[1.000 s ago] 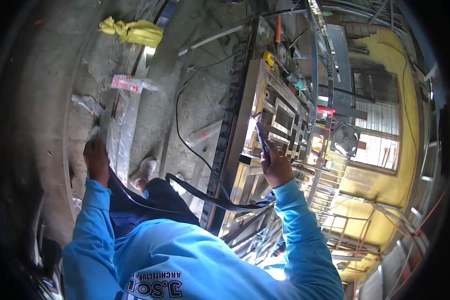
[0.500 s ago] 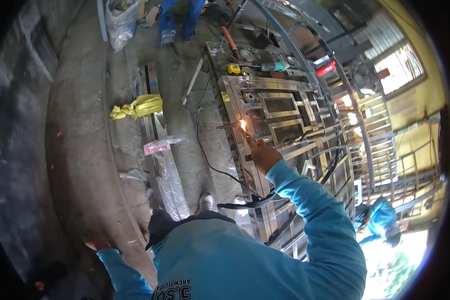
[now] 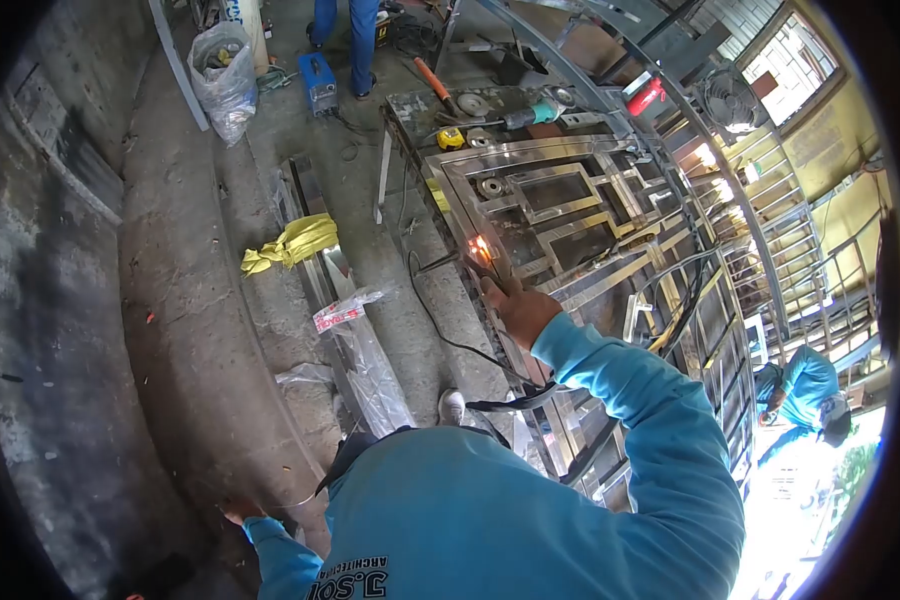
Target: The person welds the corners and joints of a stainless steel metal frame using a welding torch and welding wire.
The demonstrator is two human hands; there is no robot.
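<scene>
My right hand (image 3: 522,312) is closed around a welding torch (image 3: 498,275), most of it hidden by the fingers. Its tip is right at a glowing orange spot (image 3: 480,248) on the side rail of a shiny metal frame (image 3: 448,180). A thick black cable (image 3: 515,404) runs below my right forearm. Down at the lower left, my left hand (image 3: 238,511) hangs away from the frame, small and partly hidden by its sleeve. A thin pale line shows beside it, and I cannot tell whether the fingers hold it.
On the bench's far end lie a yellow tape measure (image 3: 450,138), an orange-handled hammer (image 3: 433,78) and a teal grinder (image 3: 530,115). A yellow cloth (image 3: 292,243) drapes over metal bars on the floor. Beyond are a blue machine (image 3: 318,85), a plastic sack (image 3: 222,85) and other people (image 3: 808,392).
The bright arc at the rail has died down to an orange glow. My right hand stays close by the same spot. The view has shifted, and my left hand shows farther right and lower.
</scene>
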